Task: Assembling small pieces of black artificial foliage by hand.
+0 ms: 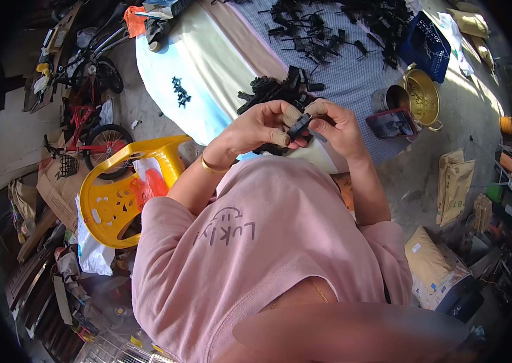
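Observation:
In front of my chest, my left hand (pixel 254 128) and my right hand (pixel 339 128) meet over a small black plastic part (pixel 299 126). Both hands pinch it between thumb and fingers, some of which wear beige finger covers. Its finer shape is too small to make out. Just beyond my hands a heap of similar black parts (pixel 266 89) lies on the cloth-covered table (pixel 207 66), partly hidden by my fingers. A larger spread of black parts with thin prongs (pixel 313 33) covers the far side. A little cluster of small black pieces (pixel 181 92) sits apart at the left.
On the right are a phone (pixel 392 125), a metal cup (pixel 390 98), a brass-coloured pot (pixel 425 100) and a blue bag (pixel 426 45). A yellow plastic chair (pixel 101 209) stands at my left, near a red bicycle (pixel 89 115). Brown paper sacks (pixel 454 189) rest on the floor at right.

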The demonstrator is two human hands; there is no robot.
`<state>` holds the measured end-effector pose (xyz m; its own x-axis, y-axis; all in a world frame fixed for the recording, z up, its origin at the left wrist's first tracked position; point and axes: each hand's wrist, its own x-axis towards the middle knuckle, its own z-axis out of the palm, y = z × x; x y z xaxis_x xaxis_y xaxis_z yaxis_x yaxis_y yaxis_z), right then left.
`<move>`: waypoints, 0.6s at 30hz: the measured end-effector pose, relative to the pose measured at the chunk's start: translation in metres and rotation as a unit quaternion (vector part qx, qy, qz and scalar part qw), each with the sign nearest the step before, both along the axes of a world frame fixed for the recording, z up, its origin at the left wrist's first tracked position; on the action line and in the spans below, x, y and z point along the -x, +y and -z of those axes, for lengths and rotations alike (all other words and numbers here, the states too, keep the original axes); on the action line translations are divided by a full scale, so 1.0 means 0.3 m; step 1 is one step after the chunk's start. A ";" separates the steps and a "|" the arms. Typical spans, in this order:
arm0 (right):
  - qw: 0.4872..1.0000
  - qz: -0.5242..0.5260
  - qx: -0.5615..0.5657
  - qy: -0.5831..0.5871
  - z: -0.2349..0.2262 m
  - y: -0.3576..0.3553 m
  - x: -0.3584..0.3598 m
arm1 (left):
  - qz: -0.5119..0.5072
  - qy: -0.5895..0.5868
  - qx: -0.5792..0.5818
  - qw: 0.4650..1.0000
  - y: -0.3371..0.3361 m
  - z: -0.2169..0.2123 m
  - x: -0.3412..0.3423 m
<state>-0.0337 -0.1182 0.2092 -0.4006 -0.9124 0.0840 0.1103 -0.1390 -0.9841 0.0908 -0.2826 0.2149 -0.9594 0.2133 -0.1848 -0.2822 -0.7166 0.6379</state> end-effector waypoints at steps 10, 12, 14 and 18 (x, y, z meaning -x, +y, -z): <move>0.989 0.025 -0.020 0.144 -0.025 -0.003 -0.017 | -0.024 -0.086 0.035 0.995 0.033 0.032 -0.006; 0.978 0.074 -0.039 0.193 -0.019 -0.001 -0.027 | -0.049 -0.102 0.062 0.992 0.037 0.031 -0.002; 0.976 0.076 -0.033 0.201 0.000 0.000 -0.035 | -0.053 -0.090 0.041 0.994 0.037 0.056 0.000; 0.979 0.167 -0.040 0.107 0.039 0.014 -0.040 | -0.144 -0.033 0.143 0.979 0.059 0.045 0.026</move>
